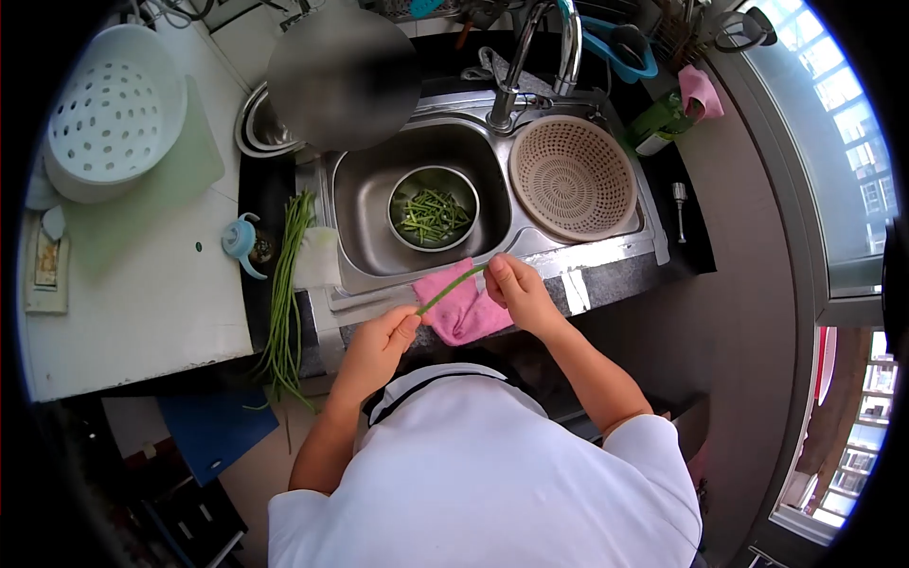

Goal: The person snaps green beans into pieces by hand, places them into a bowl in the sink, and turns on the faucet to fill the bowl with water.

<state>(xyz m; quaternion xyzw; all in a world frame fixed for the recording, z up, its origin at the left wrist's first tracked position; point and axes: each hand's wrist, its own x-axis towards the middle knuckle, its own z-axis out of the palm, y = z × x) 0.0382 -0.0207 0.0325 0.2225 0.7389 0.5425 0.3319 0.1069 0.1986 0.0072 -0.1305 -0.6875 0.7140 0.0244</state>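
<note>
A short length of green bean (449, 290) is stretched between my two hands, above a pink cloth (464, 315) on the sink's front edge. My left hand (386, 341) pinches its lower left end, and my right hand (514, 287) pinches the upper right end. Just beyond them, a metal bowl (476, 210) holding cut green bean pieces (433, 216) sits in the left basin of the sink (360, 227). A bundle of long green beans (284, 303) lies left of the sink, its ends hanging over the counter edge.
A beige colander (573, 180) rests over the right basin, beside the faucet (504, 99). Stacked metal bowls (268, 123) and a blue-lidded jar (240, 240) stand to the left. A white perforated basket (114, 114) is at the far left, a green bottle (660, 125) at the right.
</note>
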